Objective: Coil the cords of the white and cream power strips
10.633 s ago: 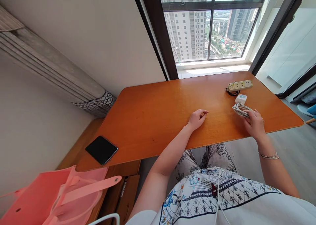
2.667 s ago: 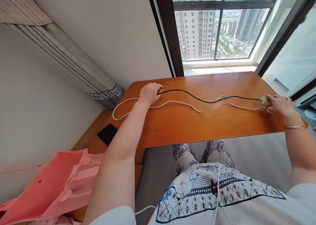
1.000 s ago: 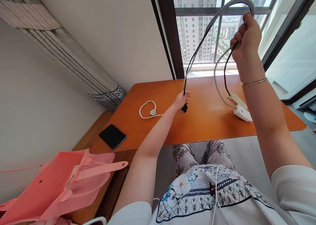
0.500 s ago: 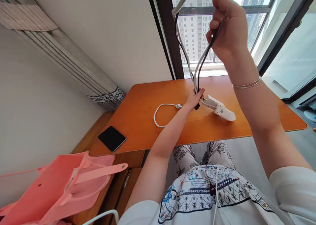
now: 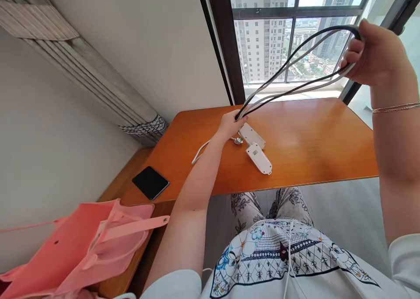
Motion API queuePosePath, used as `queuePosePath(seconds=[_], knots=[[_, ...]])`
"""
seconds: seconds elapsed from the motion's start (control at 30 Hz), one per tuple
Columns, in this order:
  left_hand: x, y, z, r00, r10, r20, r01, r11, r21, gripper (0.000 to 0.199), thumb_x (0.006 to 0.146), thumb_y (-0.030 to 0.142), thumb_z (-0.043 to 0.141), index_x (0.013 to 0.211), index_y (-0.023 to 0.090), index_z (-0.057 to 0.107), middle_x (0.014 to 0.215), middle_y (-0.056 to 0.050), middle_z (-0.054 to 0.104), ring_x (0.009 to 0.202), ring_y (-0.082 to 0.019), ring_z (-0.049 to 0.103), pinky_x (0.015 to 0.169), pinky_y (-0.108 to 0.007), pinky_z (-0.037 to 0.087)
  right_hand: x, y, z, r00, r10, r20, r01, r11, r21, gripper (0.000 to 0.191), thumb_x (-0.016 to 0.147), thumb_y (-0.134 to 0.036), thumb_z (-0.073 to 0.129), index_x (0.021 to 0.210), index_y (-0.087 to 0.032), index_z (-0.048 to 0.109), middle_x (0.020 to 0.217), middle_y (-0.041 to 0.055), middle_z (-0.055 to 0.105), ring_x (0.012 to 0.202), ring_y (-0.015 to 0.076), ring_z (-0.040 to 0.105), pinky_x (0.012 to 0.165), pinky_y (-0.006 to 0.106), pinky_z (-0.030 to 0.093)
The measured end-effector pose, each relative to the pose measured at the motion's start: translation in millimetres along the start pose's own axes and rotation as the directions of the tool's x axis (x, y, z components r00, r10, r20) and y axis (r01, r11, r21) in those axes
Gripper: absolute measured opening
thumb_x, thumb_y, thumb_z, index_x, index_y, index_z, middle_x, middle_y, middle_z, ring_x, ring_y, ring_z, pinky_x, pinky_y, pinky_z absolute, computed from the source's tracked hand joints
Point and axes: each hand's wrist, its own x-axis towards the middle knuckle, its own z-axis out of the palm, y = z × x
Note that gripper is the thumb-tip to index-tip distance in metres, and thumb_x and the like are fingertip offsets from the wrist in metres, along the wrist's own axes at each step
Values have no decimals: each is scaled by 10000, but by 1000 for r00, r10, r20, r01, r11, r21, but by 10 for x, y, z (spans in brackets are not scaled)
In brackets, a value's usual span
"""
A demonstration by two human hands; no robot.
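1. ok, wooden table (image 5: 311, 146): back edge runs below the window (image 5: 262, 13), front edge sits just above the person's knees, right end partly behind the right forearm (image 5: 397, 159).
2. room: tabletop stretches from the two strips to the right forearm; the looped cables (image 5: 337, 28), one black, one pale, span the air above it.
3. left side tighter: black tablet-like device (image 5: 150, 183) near the front left corner, pink bag (image 5: 78, 246) beyond it, curtain (image 5: 131, 102) near the back left corner.
4. left hand (image 5: 229, 124): low over the table, fingers closed around the gathered cables; exact finger placement partly hidden.
5. right hand (image 5: 377, 56): raised before the window, fingers curled tight round the cables at the far bend.
6. upper power strip (image 5: 252, 136) and lower power strip (image 5: 259, 158): just right of the left hand, one overlapping the other, undersides showing.
7. white plug (image 5: 238, 140): between left hand and strips, its white cord (image 5: 198, 154) passing behind the left forearm (image 5: 193, 189).
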Motion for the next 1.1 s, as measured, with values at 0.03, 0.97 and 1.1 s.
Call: queuePosePath(seconds=[0.03, 0.97, 1.1], knots=[[0, 0, 2, 1000, -14, 28, 15, 999, -30, 245, 829, 410, 633, 730, 205, 540, 620, 21, 526, 592, -145, 487, 581, -281, 402, -25, -33, -12, 1000, -2, 20, 0, 995, 99, 558, 994, -272, 323, 482, -95, 189, 454, -123, 402, 466, -82, 387, 564, 205, 360], [723, 470, 52, 959, -211, -187, 56, 793, -607, 474, 955, 607, 546, 719, 210, 441, 611, 29, 427, 525, -101, 467, 511, -254, 395, -1990, 1718, 1244, 871, 44, 489, -321, 805, 499, 416, 821, -496, 505, 620, -255, 233, 570, -26, 200, 517, 177, 285, 529, 346, 386], [475, 1109, 113, 994, -107, 23, 83, 602, -794, 495, 1031, 556, 420, 690, 207, 340, 627, 49, 320, 462, -49, 337, 506, -221, 388, -1855, 2297, 1836, 802, 49, 595, -430, 738, 520, 478, 723, -536, 631, 590, -250, 273, 542, -35, 245, 533, 157, 310, 605, 348, 460]])
